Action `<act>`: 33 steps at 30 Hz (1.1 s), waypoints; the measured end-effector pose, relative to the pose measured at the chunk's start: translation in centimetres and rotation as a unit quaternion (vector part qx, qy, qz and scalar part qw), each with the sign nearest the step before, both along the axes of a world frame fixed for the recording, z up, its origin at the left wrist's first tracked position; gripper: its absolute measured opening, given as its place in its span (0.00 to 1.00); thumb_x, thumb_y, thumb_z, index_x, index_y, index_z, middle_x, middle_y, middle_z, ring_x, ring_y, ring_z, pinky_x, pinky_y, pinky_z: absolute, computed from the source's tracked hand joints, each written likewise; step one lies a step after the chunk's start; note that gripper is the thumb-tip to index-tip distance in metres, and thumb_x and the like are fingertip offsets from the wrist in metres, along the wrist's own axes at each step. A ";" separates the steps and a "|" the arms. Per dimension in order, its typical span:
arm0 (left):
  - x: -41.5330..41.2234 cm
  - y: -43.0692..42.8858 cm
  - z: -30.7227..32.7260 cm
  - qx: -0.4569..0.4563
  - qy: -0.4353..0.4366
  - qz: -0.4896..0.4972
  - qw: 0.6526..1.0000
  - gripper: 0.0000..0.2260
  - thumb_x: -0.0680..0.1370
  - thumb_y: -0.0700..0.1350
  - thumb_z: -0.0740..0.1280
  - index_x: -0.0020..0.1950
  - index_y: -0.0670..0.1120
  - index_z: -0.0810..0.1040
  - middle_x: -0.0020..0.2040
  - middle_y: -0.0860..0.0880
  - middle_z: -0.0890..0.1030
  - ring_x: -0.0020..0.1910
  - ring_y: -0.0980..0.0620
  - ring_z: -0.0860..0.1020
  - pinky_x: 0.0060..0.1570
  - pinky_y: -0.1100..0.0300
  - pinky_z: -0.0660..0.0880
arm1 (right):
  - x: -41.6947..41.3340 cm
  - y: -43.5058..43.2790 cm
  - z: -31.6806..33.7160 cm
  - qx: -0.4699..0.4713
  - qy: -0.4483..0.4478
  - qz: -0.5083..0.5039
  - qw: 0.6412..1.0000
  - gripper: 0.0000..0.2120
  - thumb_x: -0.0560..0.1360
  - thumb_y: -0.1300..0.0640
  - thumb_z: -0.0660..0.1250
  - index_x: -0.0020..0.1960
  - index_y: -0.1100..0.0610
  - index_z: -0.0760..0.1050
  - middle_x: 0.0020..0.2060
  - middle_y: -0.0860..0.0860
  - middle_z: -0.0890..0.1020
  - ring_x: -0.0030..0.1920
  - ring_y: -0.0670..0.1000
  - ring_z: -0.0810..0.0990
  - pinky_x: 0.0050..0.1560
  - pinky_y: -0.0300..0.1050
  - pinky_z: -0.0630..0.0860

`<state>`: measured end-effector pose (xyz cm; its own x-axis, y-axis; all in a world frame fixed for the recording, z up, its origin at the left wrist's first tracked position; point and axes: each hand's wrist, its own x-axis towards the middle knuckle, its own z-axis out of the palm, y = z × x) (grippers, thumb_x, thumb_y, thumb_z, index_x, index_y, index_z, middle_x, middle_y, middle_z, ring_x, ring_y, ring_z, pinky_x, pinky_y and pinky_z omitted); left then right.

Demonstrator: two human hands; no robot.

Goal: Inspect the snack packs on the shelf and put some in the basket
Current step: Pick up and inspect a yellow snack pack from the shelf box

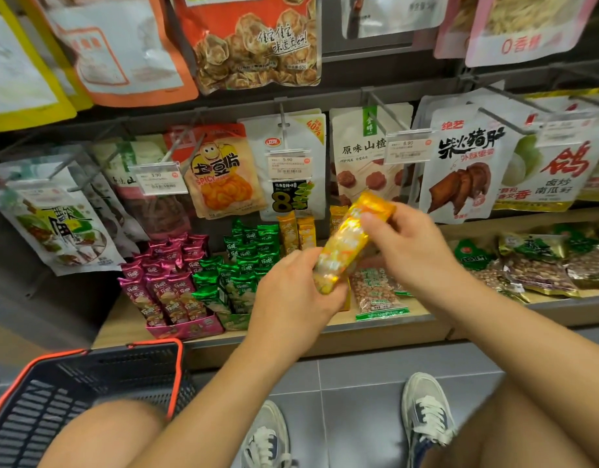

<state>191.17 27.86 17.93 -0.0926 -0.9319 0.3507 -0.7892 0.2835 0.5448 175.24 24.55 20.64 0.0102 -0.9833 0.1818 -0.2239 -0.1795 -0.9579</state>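
I hold a long yellow snack pack (350, 236) with both hands in front of the shelf. My left hand (293, 292) grips its lower end, and my right hand (402, 241) pinches its upper end. The pack tilts up to the right and looks blurred. The black basket with an orange rim (99, 376) stands on the floor at the lower left, beside my knee; I see no packs in the part that shows. On the wooden shelf (392, 320) stand magenta snack packs (166, 282), green snack packs (244, 265) and more yellow packs (296, 231).
Bags of peanuts (375, 292) lie on the shelf under my hands, and more nut bags (534, 265) lie to the right. Larger snack bags with price tags (289, 163) hang on hooks above. My two shoes (426, 410) stand on the grey tiled floor below.
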 end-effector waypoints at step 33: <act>4.9 -0.1 2.7 0.133 0.327 -0.063 0.934 0.12 0.65 0.54 0.75 0.47 0.53 0.85 0.40 0.52 0.86 0.40 0.57 0.83 0.41 0.66 0.77 | -1.8 -0.6 -2.2 -0.006 0.384 0.229 0.895 0.19 0.68 0.40 0.74 0.52 0.48 0.74 0.42 0.45 0.81 0.41 0.43 0.79 0.44 0.47 0.78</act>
<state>196.11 27.77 20.60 -0.0535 -0.9902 0.1286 -0.2326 0.1376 0.9628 173.46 23.92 18.41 0.5372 -0.8425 -0.0405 -0.7153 -0.4296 -0.5512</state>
